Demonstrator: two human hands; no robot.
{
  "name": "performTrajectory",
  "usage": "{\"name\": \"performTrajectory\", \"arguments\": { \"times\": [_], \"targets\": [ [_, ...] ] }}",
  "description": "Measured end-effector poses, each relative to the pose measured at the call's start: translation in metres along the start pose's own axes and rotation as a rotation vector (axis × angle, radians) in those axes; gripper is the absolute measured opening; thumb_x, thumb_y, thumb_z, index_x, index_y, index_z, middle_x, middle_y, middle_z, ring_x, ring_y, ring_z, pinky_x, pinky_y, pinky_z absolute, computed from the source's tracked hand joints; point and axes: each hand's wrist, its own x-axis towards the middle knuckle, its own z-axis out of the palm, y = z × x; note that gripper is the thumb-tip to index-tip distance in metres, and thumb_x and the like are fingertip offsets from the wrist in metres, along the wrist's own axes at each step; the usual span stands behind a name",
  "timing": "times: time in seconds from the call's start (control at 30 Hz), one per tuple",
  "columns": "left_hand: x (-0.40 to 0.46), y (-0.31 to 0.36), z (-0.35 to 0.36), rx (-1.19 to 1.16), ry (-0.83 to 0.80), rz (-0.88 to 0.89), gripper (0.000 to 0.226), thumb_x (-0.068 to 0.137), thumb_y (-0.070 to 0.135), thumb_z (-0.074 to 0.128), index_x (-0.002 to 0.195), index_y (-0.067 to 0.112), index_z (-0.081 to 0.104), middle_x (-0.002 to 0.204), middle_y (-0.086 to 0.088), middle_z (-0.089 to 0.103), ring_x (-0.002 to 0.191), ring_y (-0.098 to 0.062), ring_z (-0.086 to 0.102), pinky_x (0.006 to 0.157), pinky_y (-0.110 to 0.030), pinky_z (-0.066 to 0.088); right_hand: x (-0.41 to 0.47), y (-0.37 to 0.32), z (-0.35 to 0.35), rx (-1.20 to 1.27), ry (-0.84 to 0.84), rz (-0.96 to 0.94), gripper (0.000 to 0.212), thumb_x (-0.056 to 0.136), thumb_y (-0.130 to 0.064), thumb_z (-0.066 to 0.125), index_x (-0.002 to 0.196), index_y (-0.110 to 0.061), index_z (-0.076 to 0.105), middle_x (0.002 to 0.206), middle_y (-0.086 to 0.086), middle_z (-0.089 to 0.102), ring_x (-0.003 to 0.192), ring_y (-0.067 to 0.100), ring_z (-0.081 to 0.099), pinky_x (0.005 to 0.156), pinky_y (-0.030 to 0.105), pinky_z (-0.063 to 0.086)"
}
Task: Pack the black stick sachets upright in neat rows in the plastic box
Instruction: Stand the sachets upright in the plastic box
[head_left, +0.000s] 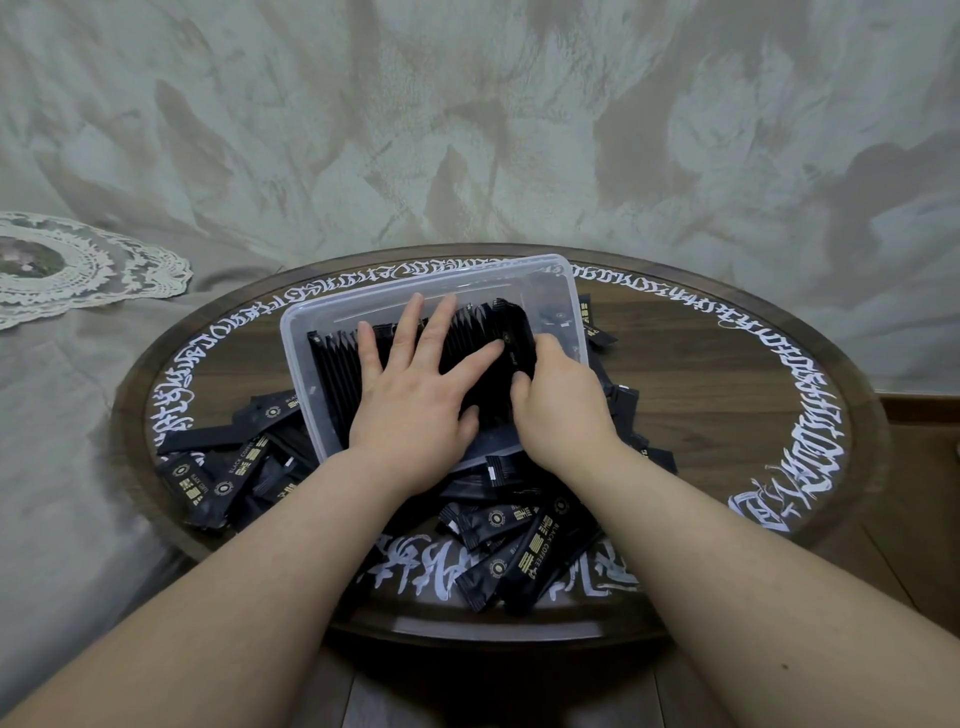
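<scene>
Both hands in the box, working the row of sachets.

Nearest me, loose black coffee stick sachets (524, 551) lie heaped on the round wooden table (727, 374), more scattered at the left (223, 467), some tucked under my forearms. Next, my left hand (415, 395) lies flat with fingers spread on the upright row of sachets (467, 338) in the clear plastic box (306, 322). My right hand (561, 395) curls round the row's right end; its fingertips are hidden behind the packs. More sachets beyond the box's right wall (592, 332) are hard to make out. Far left, a lace doily (93, 270) is cut off by the edge.
</scene>
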Motion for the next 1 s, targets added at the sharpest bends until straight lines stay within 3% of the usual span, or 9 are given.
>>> {"name": "performTrajectory", "arguments": {
  "times": [0.17,0.33,0.53,0.77,1.0],
  "targets": [
    [-0.0003,0.0002,-0.0002,0.015,-0.002,0.001,0.068,0.087,0.04,0.056,0.146,0.047,0.024,0.161,-0.006,-0.002,0.146,-0.029,-0.013,0.106,-0.057,-0.019,0.0002,-0.0002,-0.0004,-0.015,0.015,0.022,0.011,0.096,-0.015,0.042,0.106,-0.009,0.043,0.099,0.016,0.061,0.092,0.036,0.057,0.067,0.033,0.037],
    [-0.0002,0.0001,-0.0003,0.016,-0.003,-0.005,0.072,0.088,0.041,0.055,0.147,0.049,0.015,0.161,-0.005,-0.006,0.146,-0.029,-0.015,0.105,-0.056,-0.02,0.0008,-0.0003,0.0003,-0.029,0.009,-0.032,0.011,0.095,-0.015,0.043,0.104,-0.009,0.046,0.104,0.012,0.055,0.096,0.032,0.052,0.072,0.034,0.034],
    [0.0001,-0.0001,-0.0011,0.015,-0.009,-0.009,0.07,0.088,0.041,0.054,0.147,0.049,0.018,0.161,-0.006,-0.007,0.146,-0.029,-0.016,0.105,-0.056,-0.021,-0.0008,-0.0022,-0.0036,0.076,0.039,0.012,0.017,0.093,-0.009,0.04,0.11,-0.008,0.039,0.086,0.011,0.054,0.078,0.032,0.048,0.066,0.037,0.037],
    [0.0003,0.0009,-0.0014,0.016,-0.012,-0.007,0.07,0.087,0.041,0.055,0.146,0.049,0.02,0.161,-0.005,-0.007,0.146,-0.029,-0.016,0.104,-0.055,-0.023,0.0,-0.0007,-0.0027,0.034,0.028,0.026,0.019,0.093,-0.006,0.042,0.112,-0.008,0.038,0.09,0.014,0.056,0.09,0.038,0.055,0.066,0.033,0.033],
    [0.0004,0.0004,0.0006,0.022,0.003,0.001,0.07,0.084,0.04,0.059,0.145,0.048,0.025,0.161,-0.006,-0.001,0.147,-0.03,-0.011,0.105,-0.056,-0.02,0.0071,0.0002,0.0045,0.018,-0.011,0.009,0.033,0.095,-0.015,0.039,0.127,-0.008,0.041,0.116,0.015,0.058,0.107,0.034,0.052,0.079,0.036,0.038]
  ]
}}
